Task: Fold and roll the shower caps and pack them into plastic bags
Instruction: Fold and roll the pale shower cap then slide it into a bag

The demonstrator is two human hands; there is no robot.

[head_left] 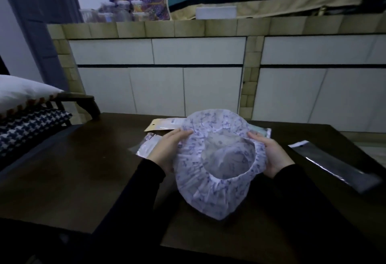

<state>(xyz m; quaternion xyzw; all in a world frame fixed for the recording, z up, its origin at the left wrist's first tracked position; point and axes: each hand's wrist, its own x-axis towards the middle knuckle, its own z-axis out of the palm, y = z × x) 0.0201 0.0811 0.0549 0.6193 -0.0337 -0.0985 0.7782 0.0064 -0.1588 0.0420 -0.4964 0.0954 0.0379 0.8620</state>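
The left hand (167, 149) and right hand (271, 155) each gripped an opposite edge of the shower cap (217, 165), which hung spread between them above the table (83, 159), opening toward the person, equally near both, with the plastic bags (165, 125) lying just beyond the left hand.

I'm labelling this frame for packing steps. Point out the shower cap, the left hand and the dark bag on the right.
shower cap (194, 192), head view, printed near side.
left hand (165, 149), head view, back of hand.
dark bag (332, 162), head view, middle of its face.
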